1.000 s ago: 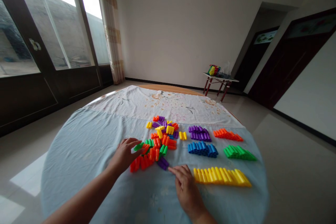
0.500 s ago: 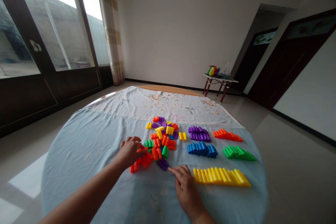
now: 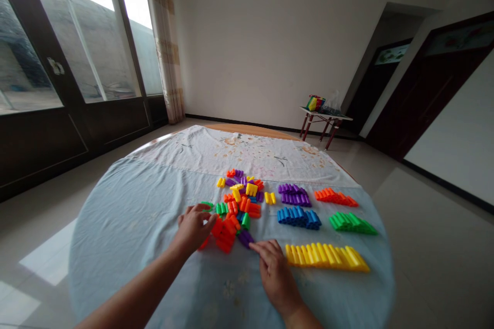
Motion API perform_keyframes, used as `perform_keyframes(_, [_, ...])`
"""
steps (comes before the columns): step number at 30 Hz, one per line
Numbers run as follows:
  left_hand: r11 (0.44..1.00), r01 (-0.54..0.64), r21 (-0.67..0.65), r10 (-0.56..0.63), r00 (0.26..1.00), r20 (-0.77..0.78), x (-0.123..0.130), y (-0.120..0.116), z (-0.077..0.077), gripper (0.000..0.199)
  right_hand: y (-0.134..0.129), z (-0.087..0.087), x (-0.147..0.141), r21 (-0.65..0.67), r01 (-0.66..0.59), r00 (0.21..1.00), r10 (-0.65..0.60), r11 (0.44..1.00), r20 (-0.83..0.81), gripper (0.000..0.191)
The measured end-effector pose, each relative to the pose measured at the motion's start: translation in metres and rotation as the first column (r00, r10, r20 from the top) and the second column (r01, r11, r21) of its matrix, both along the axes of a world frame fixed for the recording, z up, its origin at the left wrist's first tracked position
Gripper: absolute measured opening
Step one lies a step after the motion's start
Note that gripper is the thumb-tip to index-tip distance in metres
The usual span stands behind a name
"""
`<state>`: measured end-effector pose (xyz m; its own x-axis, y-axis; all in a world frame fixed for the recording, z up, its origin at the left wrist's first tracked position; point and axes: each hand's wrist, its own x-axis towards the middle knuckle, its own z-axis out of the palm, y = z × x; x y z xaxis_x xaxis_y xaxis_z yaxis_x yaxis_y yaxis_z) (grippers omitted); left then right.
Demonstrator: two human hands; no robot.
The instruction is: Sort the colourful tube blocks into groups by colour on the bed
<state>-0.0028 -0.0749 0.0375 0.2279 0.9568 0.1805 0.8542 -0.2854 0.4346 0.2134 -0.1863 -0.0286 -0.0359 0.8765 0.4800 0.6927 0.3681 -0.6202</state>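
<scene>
My left hand (image 3: 195, 229) reaches over the left side of a mixed pile of toy blocks, each shaped like joined tubes. Its thumb and fingers are apart, beside the orange blocks (image 3: 226, 239) and close to a green block (image 3: 207, 205); part of the orange ones is hidden behind it. My right hand (image 3: 275, 272) rests on the cloth with its index finger stretched out, the tip at the end of a purple block (image 3: 246, 239). Its other fingers lie loosely forward. Higher in the pile are yellow blocks (image 3: 251, 189), with orange, purple and blue ones around them.
Sorted rows lie at the right: yellow (image 3: 326, 257), blue (image 3: 298, 217), purple (image 3: 294, 195), green (image 3: 352, 223) and orange (image 3: 335, 197). A pale blue cloth (image 3: 127, 226) covers the round table. Beyond it stands a small table (image 3: 326, 114) with bags.
My left hand has shifted the orange blocks slightly right, and a green block now shows beyond its fingers. My right hand stays by the purple block. The view has tilted a little.
</scene>
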Motion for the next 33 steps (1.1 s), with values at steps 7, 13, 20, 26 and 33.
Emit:
perform_keyframes(7, [0.992,-0.054,0.118,0.056,0.998,-0.011,-0.018,0.005,-0.008,0.031,0.001,-0.002,0.001,0.000,-0.020,1.000,0.020,1.000,0.021,0.052])
perform_keyframes(13, [0.980,-0.141,0.138,0.140,0.990,0.018,-0.039,0.024,-0.026,0.039,0.001,0.002,-0.001,0.058,0.017,0.997,-0.021,0.998,0.080,0.042])
perform_keyframes(20, [0.988,-0.090,0.128,0.090,0.996,0.007,-0.046,0.025,-0.047,0.039,0.023,0.028,-0.039,0.083,-0.010,0.990,-0.002,0.996,0.142,0.046])
perform_keyframes(26, [0.993,-0.037,0.113,0.041,0.999,-0.030,-0.044,0.026,-0.048,0.039,0.058,0.041,-0.079,-0.054,-0.052,0.981,0.061,0.997,0.185,0.056])
perform_keyframes(33, [0.995,-0.007,0.104,0.013,0.998,-0.058,-0.050,0.036,-0.054,0.042,0.063,0.046,-0.076,-0.106,-0.080,0.972,0.101,0.991,0.214,0.055])
